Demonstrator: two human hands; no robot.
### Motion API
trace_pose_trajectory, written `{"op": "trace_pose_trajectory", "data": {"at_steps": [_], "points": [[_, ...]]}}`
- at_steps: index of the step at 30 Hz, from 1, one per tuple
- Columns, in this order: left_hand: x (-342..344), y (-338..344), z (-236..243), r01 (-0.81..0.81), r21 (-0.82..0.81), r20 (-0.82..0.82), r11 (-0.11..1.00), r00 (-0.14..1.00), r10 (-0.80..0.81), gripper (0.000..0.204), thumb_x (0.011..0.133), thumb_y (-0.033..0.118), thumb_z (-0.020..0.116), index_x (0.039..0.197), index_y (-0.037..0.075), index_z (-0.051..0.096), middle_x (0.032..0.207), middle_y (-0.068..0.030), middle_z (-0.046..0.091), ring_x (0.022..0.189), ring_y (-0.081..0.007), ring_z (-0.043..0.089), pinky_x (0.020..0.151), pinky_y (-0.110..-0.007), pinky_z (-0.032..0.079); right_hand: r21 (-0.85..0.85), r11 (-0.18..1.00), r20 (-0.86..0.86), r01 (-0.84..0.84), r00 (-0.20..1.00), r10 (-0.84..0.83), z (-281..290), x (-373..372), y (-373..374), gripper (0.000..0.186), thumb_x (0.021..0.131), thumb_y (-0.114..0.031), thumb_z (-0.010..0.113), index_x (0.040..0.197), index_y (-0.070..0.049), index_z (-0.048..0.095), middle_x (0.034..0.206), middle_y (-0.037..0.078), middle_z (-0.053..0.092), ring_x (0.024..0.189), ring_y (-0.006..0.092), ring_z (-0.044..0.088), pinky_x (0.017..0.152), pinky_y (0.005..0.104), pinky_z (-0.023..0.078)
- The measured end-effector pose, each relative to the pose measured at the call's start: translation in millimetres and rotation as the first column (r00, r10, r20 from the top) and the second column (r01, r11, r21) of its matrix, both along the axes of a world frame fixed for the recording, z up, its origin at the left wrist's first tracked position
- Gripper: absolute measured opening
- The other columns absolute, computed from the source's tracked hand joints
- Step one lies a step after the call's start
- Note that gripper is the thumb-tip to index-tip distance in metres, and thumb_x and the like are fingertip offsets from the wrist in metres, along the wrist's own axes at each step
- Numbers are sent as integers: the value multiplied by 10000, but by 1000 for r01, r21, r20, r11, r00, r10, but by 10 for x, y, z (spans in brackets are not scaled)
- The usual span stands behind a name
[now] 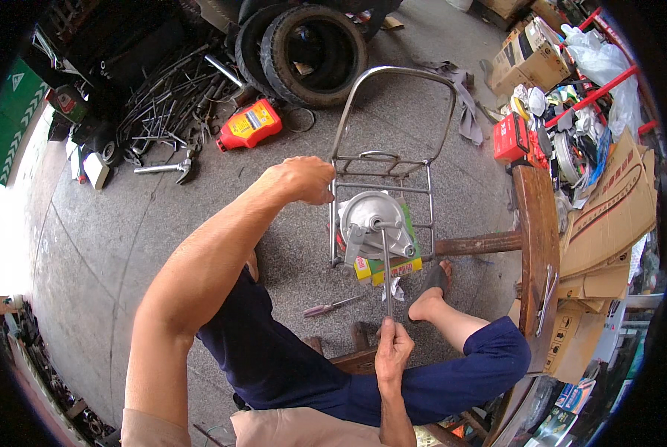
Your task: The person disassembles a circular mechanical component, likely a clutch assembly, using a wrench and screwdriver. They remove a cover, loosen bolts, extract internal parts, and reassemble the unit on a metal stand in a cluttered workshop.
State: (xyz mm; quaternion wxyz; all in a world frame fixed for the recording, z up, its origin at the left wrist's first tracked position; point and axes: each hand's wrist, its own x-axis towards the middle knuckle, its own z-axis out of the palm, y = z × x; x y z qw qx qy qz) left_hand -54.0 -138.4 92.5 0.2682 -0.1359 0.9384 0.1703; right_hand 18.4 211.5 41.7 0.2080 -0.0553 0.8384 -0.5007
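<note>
My left hand (305,179) is closed round the left upright of a chromed tubular metal frame (432,179), which has a tall looped back. On the frame sits a round silver brake plate (366,214) with a cast arm at its lower edge. My right hand (392,349), closer to my body, grips the near end of a long metal rod (387,276). The rod's far end meets the hole at the plate's centre; how deep it goes cannot be seen. Beneath the plate lies a yellow and green box (393,270), partly covered.
A screwdriver (326,306) lies on the floor near my legs. Beyond are a hammer (173,170), a red bottle (250,125), stacked tyres (313,56) and piled metal tools. A wooden bench (536,246), flattened cardboard (605,216) and a red case (511,138) stand on the right.
</note>
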Motion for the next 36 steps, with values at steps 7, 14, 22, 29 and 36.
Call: {"op": "trace_pose_trajectory", "data": {"at_steps": [7,14,22,29,36], "points": [[13,-38,-38,54,23,-26,998,998,-53,417,840,386,645,1045,23,648,982,-227,666,989,-386,628,855,-474,497,18,1000,161,20,987,-22,-226,-133,19,439,989,-305,510,676,3,521,572,-15,416,567,76,364,504,307,308],[35,-56,-80,59,25,-42,998,997,-58,416,839,380,643,1051,23,646,1002,-218,667,1006,-383,623,866,-470,496,-46,998,163,51,986,-43,-227,-94,5,441,990,-316,515,666,-17,521,565,-38,405,547,48,341,482,273,277],[24,-47,-44,34,23,-11,999,999,-34,416,842,386,632,1051,26,649,1015,-222,664,1025,-377,620,877,-468,494,-94,990,294,105,953,-73,31,-77,46,405,991,-294,518,702,-12,550,556,-48,396,506,35,336,448,245,255],[25,-31,-74,61,20,-37,998,997,-61,414,841,386,628,1043,25,654,1030,-222,661,1032,-379,618,891,-463,491,-158,984,347,77,938,-18,422,-202,18,336,988,-307,533,848,-9,604,564,-79,361,438,3,291,367,196,208],[2,-24,-67,46,35,-45,998,998,-45,414,834,386,629,1028,21,658,988,-231,667,992,-393,628,866,-476,498,-94,994,229,-55,971,76,241,-251,73,306,984,-272,541,893,10,620,576,-78,362,467,3,308,395,192,230]]}}
